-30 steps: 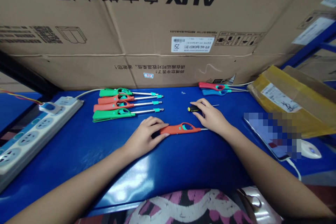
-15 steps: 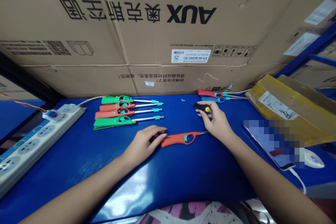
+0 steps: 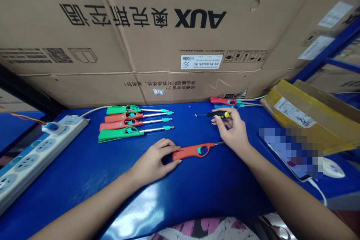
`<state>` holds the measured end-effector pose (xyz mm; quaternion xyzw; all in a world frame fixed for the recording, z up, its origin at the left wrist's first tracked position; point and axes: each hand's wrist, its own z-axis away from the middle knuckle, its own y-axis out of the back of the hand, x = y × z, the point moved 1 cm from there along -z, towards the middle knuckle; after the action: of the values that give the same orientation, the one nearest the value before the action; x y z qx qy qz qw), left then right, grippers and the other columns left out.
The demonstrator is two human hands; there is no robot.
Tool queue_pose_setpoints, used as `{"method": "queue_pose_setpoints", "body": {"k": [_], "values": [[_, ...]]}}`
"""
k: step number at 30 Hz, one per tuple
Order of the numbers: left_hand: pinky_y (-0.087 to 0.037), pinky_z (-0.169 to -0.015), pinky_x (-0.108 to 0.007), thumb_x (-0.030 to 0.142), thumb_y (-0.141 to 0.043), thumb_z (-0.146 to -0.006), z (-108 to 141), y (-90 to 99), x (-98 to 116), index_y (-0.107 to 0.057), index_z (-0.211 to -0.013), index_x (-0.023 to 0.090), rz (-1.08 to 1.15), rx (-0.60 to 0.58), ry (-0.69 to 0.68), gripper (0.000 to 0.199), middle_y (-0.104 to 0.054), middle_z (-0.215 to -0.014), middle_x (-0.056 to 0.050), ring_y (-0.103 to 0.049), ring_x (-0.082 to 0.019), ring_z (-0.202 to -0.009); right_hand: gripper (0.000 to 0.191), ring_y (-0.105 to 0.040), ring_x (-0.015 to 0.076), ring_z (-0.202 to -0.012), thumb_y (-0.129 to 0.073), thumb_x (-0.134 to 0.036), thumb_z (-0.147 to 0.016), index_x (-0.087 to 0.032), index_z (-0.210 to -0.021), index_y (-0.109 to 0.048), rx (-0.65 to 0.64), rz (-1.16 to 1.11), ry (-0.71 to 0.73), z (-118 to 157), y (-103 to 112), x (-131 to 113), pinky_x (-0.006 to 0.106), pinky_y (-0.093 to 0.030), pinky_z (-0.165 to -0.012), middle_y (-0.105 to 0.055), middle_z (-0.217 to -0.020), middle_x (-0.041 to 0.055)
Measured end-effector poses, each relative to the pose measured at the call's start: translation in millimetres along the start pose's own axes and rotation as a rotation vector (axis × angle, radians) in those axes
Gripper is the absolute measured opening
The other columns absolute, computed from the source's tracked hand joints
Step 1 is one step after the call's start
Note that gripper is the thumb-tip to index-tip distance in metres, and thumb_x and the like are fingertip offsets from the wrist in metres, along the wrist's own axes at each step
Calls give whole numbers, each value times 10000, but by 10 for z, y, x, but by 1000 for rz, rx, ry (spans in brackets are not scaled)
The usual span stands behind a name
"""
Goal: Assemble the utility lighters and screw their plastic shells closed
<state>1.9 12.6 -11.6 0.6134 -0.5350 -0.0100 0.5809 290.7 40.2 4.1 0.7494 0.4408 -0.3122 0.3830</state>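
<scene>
With forearms (image 3: 92, 202) angled inward over the near edge of the bench (image 3: 197, 191), pinching an orange lighter (image 3: 192, 151) in left hand (image 3: 154, 160) midway to the back edge, gripping the screwdriver (image 3: 215, 114) farther back in right hand (image 3: 233, 127).

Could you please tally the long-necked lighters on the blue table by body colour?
Green lighters: 2
Orange lighters: 3, including the one at the left hand
Red lighter: 1
Blue lighter: 1
Total: 7
</scene>
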Motion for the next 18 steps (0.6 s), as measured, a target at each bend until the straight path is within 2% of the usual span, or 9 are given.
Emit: {"method": "queue_pose_setpoints", "body": {"k": [9, 18], "values": [[-584, -911, -410, 298, -701, -934, -9, -18, -1, -715, -1214, 185, 4, -1, -4, 303, -704, -1080, -97, -676, -224, -981, 300, -758, 185, -827, -632, -474, -960, -252, -1143, -547, 49, -65, -10, -11, -6, -38, 382, -701, -766, -693, -1145, 73], [-574, -925, -407, 333, -730, -923, -4, -54, -6, -719, -1215, 189, 14, 10, -6, 325, -706, -1086, -94, -674, -229, -998, 285, -721, 140, -700, -673, -427, -945, -235, -1109, -543, 70, -203, -21, 4, -19, -103, 313, -685, -633, -714, -1050, 50]]}}
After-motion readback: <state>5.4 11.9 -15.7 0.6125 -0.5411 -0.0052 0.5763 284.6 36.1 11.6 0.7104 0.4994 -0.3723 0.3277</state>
